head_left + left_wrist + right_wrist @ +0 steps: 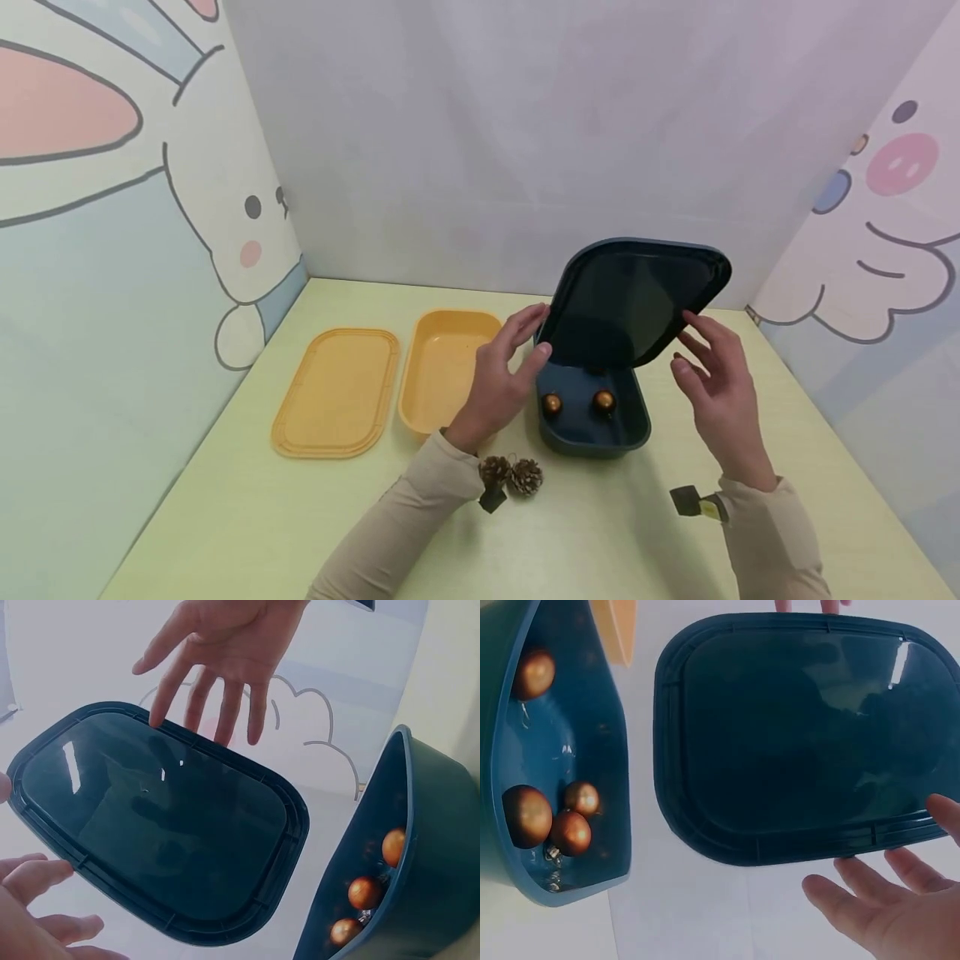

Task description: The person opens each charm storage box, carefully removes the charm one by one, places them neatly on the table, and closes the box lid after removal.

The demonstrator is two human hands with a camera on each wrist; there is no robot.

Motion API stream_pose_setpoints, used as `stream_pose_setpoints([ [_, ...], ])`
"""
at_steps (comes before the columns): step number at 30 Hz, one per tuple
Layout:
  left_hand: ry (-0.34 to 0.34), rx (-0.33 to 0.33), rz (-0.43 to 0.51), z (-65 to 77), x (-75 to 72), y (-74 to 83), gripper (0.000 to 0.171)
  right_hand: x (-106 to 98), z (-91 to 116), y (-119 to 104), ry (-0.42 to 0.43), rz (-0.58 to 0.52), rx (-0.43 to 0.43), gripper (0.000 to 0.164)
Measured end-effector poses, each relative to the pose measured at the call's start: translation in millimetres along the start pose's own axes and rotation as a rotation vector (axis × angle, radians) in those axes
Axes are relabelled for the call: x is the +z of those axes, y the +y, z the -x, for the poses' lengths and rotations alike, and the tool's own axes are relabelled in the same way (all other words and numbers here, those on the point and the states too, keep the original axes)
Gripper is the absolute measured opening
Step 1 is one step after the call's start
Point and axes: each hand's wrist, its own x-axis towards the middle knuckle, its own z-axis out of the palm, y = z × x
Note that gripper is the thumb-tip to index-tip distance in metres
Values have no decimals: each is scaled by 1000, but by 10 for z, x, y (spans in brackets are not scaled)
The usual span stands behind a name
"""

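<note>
A dark blue-green lid point(630, 302) hangs tilted above a matching plastic box point(592, 444), its underside towards the head view. My left hand point(504, 372) is at the lid's left edge, with thumb and fingers spread apart. On the opposite edge, the fingertips of my right hand point(718, 387) touch the rim, while its thumb stands away from it in the head view. Neither hand's fingers are curled round the lid. Inside the box lie several shiny copper-brown ball ornaments point(526, 817); the lid hides part of the box's far end in the head view.
An orange-yellow box point(438, 371) stands left of the dark box, partly behind my left hand. Left of it, a matching yellow lid point(335, 392) lies flat. Two pinecones point(526, 477) lie near my left wrist. Printed walls point(247, 200) enclose the table.
</note>
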Motion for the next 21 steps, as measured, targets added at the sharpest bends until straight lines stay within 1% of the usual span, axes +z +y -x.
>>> stream_pose_setpoints([
  [6,8,16,39,-1,-9,-3,50,6,-17,-4,-2,182,-12,62],
  [11,3,21,50,2,-4,-17,52,22,-20,-3,-12,198,1,67],
  [15,8,27,55,3,-1,-25,52,37,-21,1,-24,197,27,71],
  [17,5,15,62,8,-1,-21,53,40,-22,6,-31,193,52,74],
  [19,-2,-4,74,17,0,-16,53,37,-21,14,-36,211,78,77],
  [21,-12,-26,93,31,4,-14,53,29,-19,27,-36,252,96,79],
])
